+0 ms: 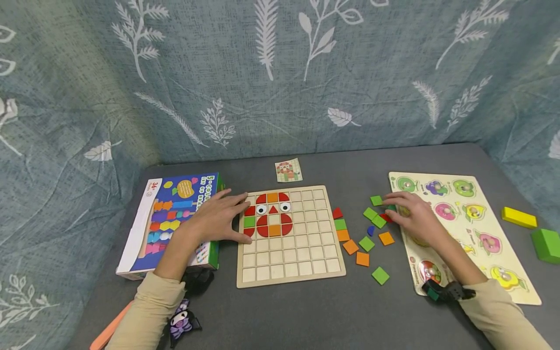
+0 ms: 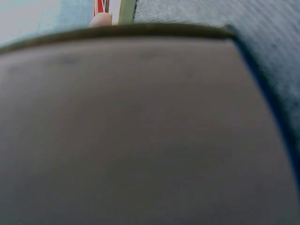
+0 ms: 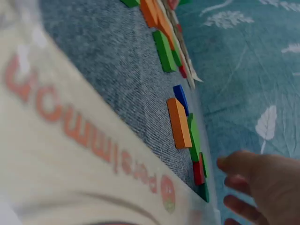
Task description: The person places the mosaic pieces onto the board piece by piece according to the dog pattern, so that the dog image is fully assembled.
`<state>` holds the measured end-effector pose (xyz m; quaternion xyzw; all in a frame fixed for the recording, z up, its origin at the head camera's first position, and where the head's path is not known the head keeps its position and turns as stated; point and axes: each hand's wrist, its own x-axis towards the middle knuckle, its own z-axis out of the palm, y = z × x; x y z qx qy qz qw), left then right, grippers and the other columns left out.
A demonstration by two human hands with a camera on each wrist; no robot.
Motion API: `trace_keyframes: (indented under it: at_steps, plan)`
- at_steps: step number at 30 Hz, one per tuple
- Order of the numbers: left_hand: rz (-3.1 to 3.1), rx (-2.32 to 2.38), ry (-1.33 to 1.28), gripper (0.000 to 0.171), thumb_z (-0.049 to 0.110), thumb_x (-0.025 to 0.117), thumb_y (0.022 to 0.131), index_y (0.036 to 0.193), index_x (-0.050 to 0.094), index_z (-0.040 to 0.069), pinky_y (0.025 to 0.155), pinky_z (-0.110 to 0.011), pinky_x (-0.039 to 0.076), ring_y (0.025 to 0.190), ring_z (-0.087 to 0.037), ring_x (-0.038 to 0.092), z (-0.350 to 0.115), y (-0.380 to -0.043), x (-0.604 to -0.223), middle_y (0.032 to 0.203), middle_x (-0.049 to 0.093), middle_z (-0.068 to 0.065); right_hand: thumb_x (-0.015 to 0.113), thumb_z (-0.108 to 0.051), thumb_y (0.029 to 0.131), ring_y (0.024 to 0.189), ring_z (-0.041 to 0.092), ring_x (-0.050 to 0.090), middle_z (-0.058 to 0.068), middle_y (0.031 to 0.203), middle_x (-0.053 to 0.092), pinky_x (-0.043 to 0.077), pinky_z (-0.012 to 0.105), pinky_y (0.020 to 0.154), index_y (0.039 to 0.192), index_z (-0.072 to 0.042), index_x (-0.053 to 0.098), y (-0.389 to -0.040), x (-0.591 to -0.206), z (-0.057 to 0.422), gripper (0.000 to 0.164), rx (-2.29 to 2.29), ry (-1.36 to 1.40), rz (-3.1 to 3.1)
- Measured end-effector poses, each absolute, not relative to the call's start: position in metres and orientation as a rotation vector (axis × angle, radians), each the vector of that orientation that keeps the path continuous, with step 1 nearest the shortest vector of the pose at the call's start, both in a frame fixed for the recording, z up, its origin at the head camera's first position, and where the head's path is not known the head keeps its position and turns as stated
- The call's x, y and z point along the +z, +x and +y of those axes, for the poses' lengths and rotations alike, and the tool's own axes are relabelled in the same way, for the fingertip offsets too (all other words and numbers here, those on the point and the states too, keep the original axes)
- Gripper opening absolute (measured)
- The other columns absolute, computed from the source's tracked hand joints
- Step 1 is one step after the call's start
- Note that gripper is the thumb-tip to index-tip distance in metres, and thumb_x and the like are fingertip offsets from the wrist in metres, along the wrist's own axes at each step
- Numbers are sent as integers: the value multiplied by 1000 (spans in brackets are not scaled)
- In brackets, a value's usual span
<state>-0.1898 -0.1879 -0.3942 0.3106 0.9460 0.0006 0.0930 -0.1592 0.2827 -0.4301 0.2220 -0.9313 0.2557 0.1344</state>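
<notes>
In the head view my left hand [image 1: 215, 217] lies at the left edge of a wooden grid board [image 1: 294, 261], thumb and fingers spread and touching that side. Red, orange and green tiles and two eye pieces [image 1: 261, 209] form a face in the board's upper left. My right hand [image 1: 413, 214] is over the left edge of a fruit puzzle board [image 1: 446, 210], its fingertips beside a red tile [image 1: 385, 218] and a dark green tile [image 1: 392, 208]. The right wrist view shows the right hand [image 3: 262, 185] with bent fingers, nothing visible between them.
Loose green [image 1: 380, 275] and orange [image 1: 362, 258] tiles lie between the boards, with a blue piece [image 1: 371, 230]. A picture card [image 1: 288, 170] lies behind the grid. A toy box [image 1: 175, 214] stands left; yellow [image 1: 519, 217] and green [image 1: 547, 246] blocks lie far right.
</notes>
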Motion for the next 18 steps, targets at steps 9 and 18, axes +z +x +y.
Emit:
trace_keyframes:
  at_steps: [9,18]
  plan:
    - [2803,9,903,100,73,64,74,146,44,8,123,-52,16,145,-33,33,-189,-189,-393,157,35,-14,72,1,82,109,41,58,21,115,67,48,59,88,103,0,72,-170,-436,285,21,792,628,-2668]
    - [2795,11,911,100,74,62,74,147,43,8,123,-52,15,145,-33,34,-189,-190,-394,157,35,-13,69,4,84,112,43,58,22,118,67,46,60,95,99,1,73,-182,-433,275,16,772,641,-2753]
